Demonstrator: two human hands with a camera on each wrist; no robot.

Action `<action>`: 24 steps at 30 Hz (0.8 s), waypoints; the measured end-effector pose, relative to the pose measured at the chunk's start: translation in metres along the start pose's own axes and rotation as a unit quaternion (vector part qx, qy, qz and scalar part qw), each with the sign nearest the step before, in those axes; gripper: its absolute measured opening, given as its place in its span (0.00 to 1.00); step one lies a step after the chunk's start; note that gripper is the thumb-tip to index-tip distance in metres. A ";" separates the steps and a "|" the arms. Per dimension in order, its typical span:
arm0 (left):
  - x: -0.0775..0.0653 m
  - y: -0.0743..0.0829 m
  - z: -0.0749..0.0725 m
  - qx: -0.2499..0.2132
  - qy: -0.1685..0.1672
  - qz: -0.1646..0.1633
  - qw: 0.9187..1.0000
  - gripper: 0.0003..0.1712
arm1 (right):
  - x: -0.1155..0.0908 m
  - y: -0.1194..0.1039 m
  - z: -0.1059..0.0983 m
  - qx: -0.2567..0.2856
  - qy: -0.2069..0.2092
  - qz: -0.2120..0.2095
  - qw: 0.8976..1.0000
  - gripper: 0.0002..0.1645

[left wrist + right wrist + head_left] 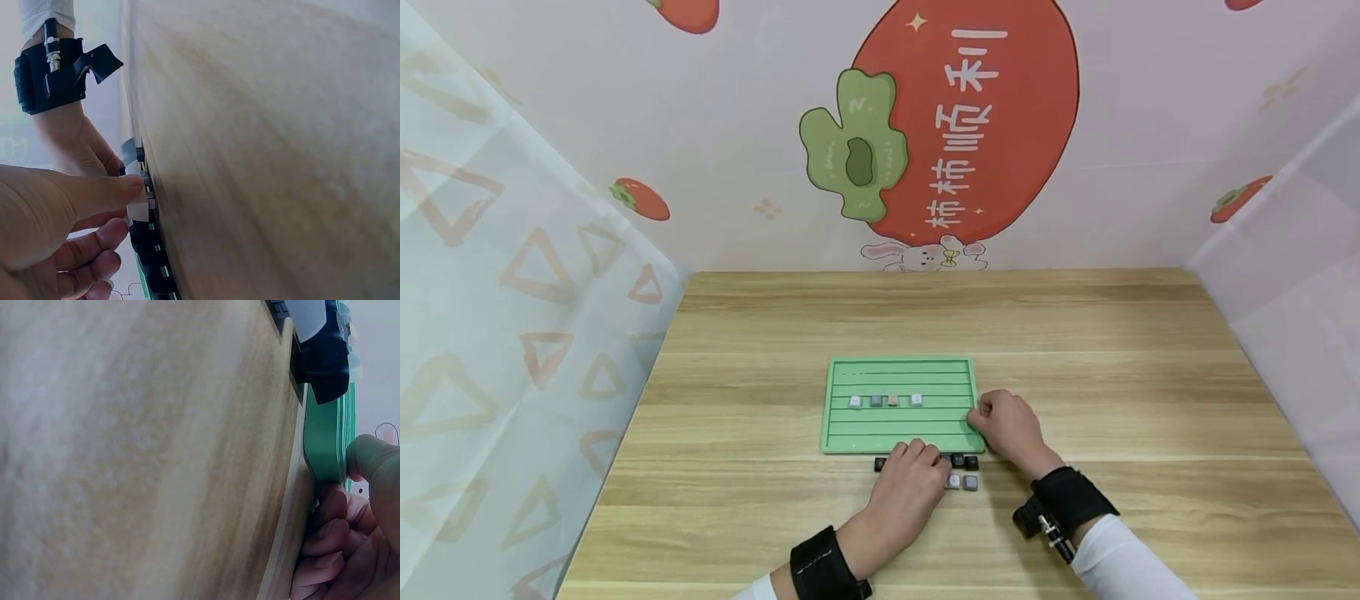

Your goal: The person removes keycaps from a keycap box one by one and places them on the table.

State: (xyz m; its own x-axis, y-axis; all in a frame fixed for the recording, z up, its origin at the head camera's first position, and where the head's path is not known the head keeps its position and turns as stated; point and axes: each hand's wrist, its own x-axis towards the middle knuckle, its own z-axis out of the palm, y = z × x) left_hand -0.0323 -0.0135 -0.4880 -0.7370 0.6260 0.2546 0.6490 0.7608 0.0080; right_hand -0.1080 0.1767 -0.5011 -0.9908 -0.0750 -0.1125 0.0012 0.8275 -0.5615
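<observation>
A green ridged board (898, 429) lies on the table, with several small keycaps in a row across its middle, among them a white keycap (917, 400) and a pinkish one (892, 400). My right hand (1011, 425) grips the board's right edge, thumb on top and fingers curled beside it in the right wrist view. Below the board's near edge, my left hand (906, 492) is over the loose keycaps. In the left wrist view its thumb and a finger pinch a pale keycap (138, 209); the fingertip behind it is partly hidden.
Black keycaps (972, 462) line the board's near edge, partly covered by the left hand. Nearer to me sit a white keycap (953, 482) and a grey one (971, 482). The wooden table (1112, 375) meets patterned cloth at its back and sides.
</observation>
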 end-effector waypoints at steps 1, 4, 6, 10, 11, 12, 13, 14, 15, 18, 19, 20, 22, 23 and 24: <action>0.000 0.000 0.000 -0.001 -0.001 -0.001 1.000 0.05 | 0.000 0.000 0.000 0.001 -0.001 0.001 1.000 0.20; 0.001 0.000 -0.002 -0.004 -0.009 -0.003 1.000 0.08 | 0.000 0.000 -0.001 0.003 -0.003 0.001 1.000 0.20; 0.001 0.000 -0.004 -0.006 -0.012 -0.003 1.000 0.10 | -0.001 0.000 -0.001 0.004 -0.003 0.000 1.000 0.20; 0.001 0.000 -0.007 -0.008 -0.010 -0.002 1.000 0.13 | -0.001 -0.001 -0.001 0.003 -0.003 -0.002 1.000 0.20; 0.001 0.000 -0.007 -0.009 -0.008 -0.002 1.000 0.13 | -0.001 -0.001 -0.001 0.003 -0.003 -0.001 1.000 0.20; 0.001 -0.001 -0.008 -0.009 -0.007 -0.003 1.000 0.13 | -0.001 -0.002 -0.001 0.002 -0.003 -0.001 1.000 0.20; 0.001 -0.001 -0.008 -0.011 -0.005 -0.003 1.000 0.13 | -0.001 -0.002 -0.001 0.002 -0.003 0.000 1.000 0.20; 0.001 -0.001 -0.009 -0.012 -0.005 -0.004 1.000 0.13 | -0.001 -0.002 -0.002 0.002 -0.003 0.001 1.000 0.20; 0.001 -0.001 -0.009 -0.016 -0.003 -0.005 1.000 0.13 | -0.001 -0.003 -0.002 0.002 -0.003 0.002 1.000 0.20; 0.001 -0.002 -0.010 -0.027 0.000 -0.009 1.000 0.12 | -0.001 -0.003 -0.002 0.001 -0.004 0.006 1.000 0.20; 0.002 -0.002 -0.010 -0.031 0.001 -0.010 0.999 0.12 | -0.001 -0.003 -0.002 0.000 -0.005 0.007 1.000 0.20; 0.002 -0.002 -0.010 -0.035 0.001 -0.012 0.999 0.12 | -0.001 -0.003 -0.002 -0.001 -0.005 0.007 1.000 0.20; 0.003 -0.003 -0.010 -0.041 0.001 -0.017 0.999 0.12 | -0.001 -0.003 -0.002 -0.001 -0.006 0.005 1.000 0.20; 0.003 -0.004 -0.011 -0.043 -0.001 -0.019 0.999 0.12 | -0.001 -0.002 -0.001 -0.001 -0.006 0.004 1.000 0.20; 0.004 -0.004 -0.011 -0.048 -0.002 -0.022 0.999 0.12 | -0.001 -0.002 -0.001 -0.001 -0.007 0.002 1.000 0.20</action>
State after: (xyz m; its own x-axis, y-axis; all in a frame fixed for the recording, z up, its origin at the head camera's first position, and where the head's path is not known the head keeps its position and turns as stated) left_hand -0.0357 -0.0164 -0.4760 -0.7658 0.5931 0.2485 0.6308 0.7679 0.1111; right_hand -0.1074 0.1758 -0.4987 -0.9889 -0.0787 -0.1257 0.0052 0.8288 -0.5595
